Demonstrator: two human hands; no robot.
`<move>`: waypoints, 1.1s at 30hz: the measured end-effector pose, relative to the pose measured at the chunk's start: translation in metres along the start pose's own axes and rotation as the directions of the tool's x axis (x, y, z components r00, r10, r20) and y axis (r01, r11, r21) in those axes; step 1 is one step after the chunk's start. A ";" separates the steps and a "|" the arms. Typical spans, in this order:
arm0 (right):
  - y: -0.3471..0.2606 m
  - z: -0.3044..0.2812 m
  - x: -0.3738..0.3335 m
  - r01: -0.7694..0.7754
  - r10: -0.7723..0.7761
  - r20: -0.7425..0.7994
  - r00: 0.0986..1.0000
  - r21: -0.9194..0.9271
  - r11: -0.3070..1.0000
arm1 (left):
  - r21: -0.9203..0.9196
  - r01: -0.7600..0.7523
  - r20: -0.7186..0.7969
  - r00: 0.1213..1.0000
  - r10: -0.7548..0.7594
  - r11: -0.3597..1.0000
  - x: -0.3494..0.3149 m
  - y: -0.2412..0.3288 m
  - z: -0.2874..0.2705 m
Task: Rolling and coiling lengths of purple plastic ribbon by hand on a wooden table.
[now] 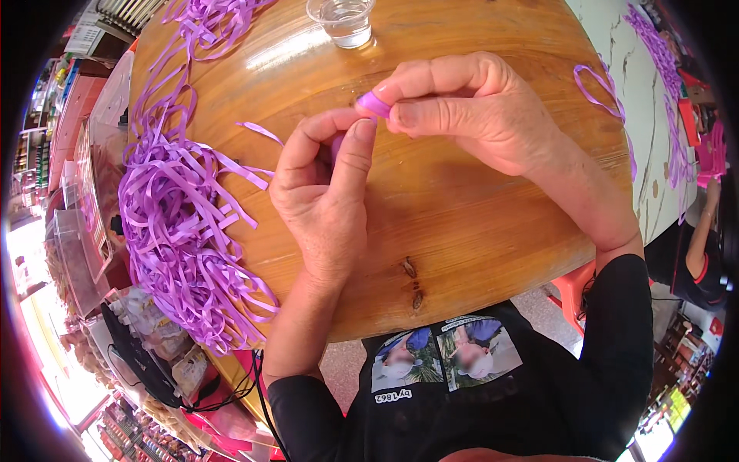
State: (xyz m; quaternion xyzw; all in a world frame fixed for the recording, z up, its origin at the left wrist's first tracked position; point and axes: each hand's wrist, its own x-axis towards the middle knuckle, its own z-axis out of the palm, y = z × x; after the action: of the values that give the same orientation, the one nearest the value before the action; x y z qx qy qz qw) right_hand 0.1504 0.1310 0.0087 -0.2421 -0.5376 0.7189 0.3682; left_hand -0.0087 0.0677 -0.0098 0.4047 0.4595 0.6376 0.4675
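A short stretch of purple ribbon runs between my two hands above the wooden table. My left hand pinches it between thumb and forefinger, the other fingers curled in. From the right, my right hand grips the ribbon's upper part between thumb and fingertips. Behind the left hand, a loose ribbon end sticks out to the left. Most of the ribbon inside the left hand is hidden by the fingers.
A big tangled heap of purple ribbons hangs over the table's left edge. At the far side stands a clear plastic cup of liquid. A white marbled table with more ribbons adjoins on the right, where another person's arm shows.
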 end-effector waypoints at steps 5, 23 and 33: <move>0.007 0.000 0.001 0.304 -0.302 0.075 0.950 -0.424 0.853 | 0.147 -0.175 0.015 0.985 0.174 0.974 -0.001 -0.009 -0.004; 0.002 0.008 -0.007 0.268 -0.324 0.031 0.945 -0.638 0.722 | -0.064 0.045 0.043 0.998 -0.042 0.997 -0.003 0.003 0.007; -0.010 0.010 -0.007 -0.014 0.014 -0.005 1.000 -0.225 0.974 | -0.247 0.172 0.130 0.981 -0.143 0.954 -0.007 0.013 0.008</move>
State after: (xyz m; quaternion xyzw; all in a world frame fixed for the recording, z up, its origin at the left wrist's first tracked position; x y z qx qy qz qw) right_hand 0.1503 0.1214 0.0213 -0.2872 -0.6133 0.6555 0.3343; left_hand -0.0020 0.0607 0.0041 0.3373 0.3771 0.6292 0.5901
